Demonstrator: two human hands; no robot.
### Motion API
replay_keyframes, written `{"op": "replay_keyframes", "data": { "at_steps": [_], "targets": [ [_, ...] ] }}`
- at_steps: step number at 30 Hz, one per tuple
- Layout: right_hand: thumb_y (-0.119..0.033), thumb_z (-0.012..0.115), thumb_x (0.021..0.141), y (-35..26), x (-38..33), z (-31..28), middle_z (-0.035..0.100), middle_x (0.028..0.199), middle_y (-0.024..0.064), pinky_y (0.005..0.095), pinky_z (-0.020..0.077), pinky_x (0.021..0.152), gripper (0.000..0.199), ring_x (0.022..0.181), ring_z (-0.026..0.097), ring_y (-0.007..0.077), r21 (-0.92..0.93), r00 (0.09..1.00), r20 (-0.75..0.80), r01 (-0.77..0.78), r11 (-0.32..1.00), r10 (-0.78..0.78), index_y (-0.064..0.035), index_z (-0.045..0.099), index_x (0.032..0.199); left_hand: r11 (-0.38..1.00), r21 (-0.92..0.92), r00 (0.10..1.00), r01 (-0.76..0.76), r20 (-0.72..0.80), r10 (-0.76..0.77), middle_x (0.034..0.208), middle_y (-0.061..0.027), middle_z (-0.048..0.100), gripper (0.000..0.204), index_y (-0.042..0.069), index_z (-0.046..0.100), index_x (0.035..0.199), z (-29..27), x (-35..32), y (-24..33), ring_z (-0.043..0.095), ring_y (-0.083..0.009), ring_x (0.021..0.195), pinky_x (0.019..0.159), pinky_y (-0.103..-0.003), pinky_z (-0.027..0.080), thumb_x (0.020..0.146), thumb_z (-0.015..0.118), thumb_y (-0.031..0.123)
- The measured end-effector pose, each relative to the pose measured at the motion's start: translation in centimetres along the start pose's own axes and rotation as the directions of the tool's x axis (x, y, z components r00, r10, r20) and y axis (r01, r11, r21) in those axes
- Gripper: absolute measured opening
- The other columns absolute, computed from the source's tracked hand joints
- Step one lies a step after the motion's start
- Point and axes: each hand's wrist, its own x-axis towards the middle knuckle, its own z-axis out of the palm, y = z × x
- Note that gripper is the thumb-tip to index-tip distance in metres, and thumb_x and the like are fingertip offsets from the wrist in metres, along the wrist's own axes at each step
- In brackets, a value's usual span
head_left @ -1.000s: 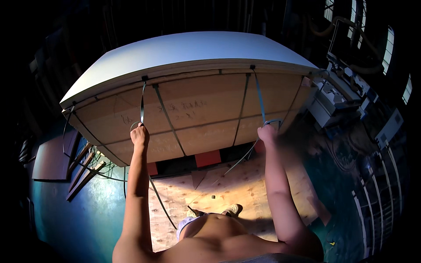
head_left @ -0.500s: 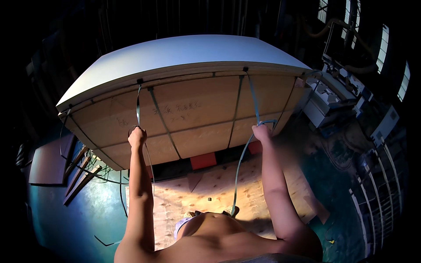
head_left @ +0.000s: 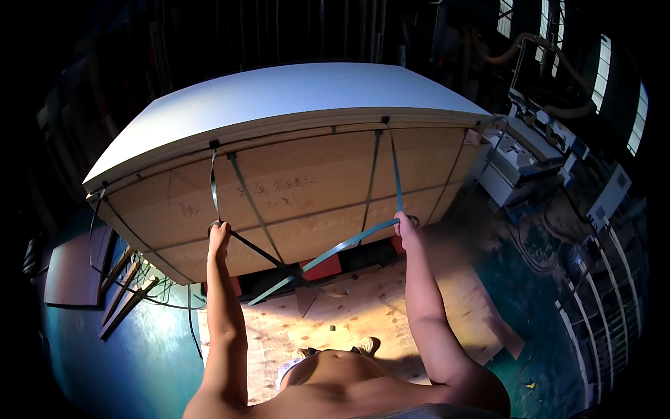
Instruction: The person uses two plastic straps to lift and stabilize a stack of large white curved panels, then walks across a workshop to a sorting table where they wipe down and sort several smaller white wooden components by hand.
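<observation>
A large box-like stack with a white top panel point(head_left: 300, 87) and a plywood front point(head_left: 310, 167) stands before me, crossed by several dark bands. My left hand point(head_left: 219, 237) is closed around a strap point(head_left: 214, 181) that runs down from the stack's upper edge. At the right, my right hand point(head_left: 407, 230) grips a second, blue-green strap point(head_left: 396, 160) coming from the same edge. Loose lengths of both straps lead from my hands toward the middle and cross low in front of the stack. Both arms are stretched forward.
Red blocks point(head_left: 322, 265) sit beneath the stack. Plywood sheeting point(head_left: 377, 318) covers the floor around my feet, with a small dark piece point(head_left: 333, 327) on it. Timber offcuts point(head_left: 129, 304) lie left. A machine point(head_left: 516, 157) and a white rack point(head_left: 593, 321) stand right.
Both hands sit slightly lower, still gripping their straps. The loose strap lengths, which hung down near each arm, have swung inward and now cross in front of the stack.
</observation>
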Motion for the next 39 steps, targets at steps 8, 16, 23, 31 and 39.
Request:
{"op": "replay_keyframes", "data": {
  "at_steps": [8,16,23,31,39],
  "targets": [
    [-0.041,0.051,0.085,0.3,-1.3,2.2,0.056,0.067,-0.0005,0.0292,0.0389,0.054,0.029,0.057,0.05,0.013,-0.457,0.972,-0.22,-0.027,0.889,-0.083,-0.0131,0.058,0.086,0.848,0.52,0.994,0.104,-0.077,-0.074,0.104,-0.0268,0.064,0.042,0.001,0.061,0.105,-1.2,-0.9,-0.6,0.06,-0.0426,0.103,0.088,-0.049,0.047,0.085,0.051,0.037],
    [-0.034,0.053,0.082,1.9,0.7,-0.2,0.067,0.092,0.0206,0.0466,0.0483,0.081,0.03,0.093,0.063,0.0391,-0.772,0.915,-0.15,0.128,0.622,-0.375,-0.0081,0.057,0.095,0.553,0.833,0.995,-0.013,-0.043,0.088,0.089,-0.023,0.068,0.031,0.002,0.064,0.09,0.3,-3.1,4.2,0.066,-0.0392,0.085,0.076,-0.048,0.052,0.087,0.054,0.031],
    [-0.032,0.056,0.079,-2.2,-3.4,3.6,0.068,0.087,0.0193,0.0457,0.0512,0.076,0.03,0.086,0.066,0.0366,-0.973,0.915,-0.165,-0.09,0.213,-0.368,-0.0055,0.058,0.095,0.311,0.933,0.9,-0.182,0.031,0.435,0.068,-0.0194,0.066,0.028,0.003,0.066,0.07,-3.6,-1.9,-0.4,0.067,-0.0352,0.065,0.061,-0.043,0.054,0.088,0.048,0.015],
    [-0.037,0.052,0.081,-2.6,-1.9,1.3,0.066,0.101,0.023,0.0492,0.0502,0.086,0.039,0.099,0.062,0.0409,-0.968,0.943,-0.185,-0.126,0.218,-0.276,-0.0077,0.057,0.106,0.358,0.925,0.935,-0.127,-0.008,0.353,0.07,-0.0201,0.067,0.03,0.002,0.066,0.07,-1.9,-1.7,2.2,0.068,-0.0346,0.066,0.061,-0.043,0.054,0.09,0.046,0.014],
    [-0.038,0.051,0.08,-3.9,-4.6,3.5,0.067,0.098,0.023,0.0475,0.0483,0.083,0.039,0.096,0.063,0.0393,-0.921,0.93,-0.201,-0.074,0.382,-0.306,-0.0042,0.059,0.099,0.482,0.875,0.981,-0.039,-0.06,0.187,0.08,-0.0223,0.068,0.03,0.001,0.065,0.082,-2.1,-2.3,3.0,0.067,-0.0378,0.076,0.07,-0.046,0.053,0.09,0.051,0.027]
  ]
}}
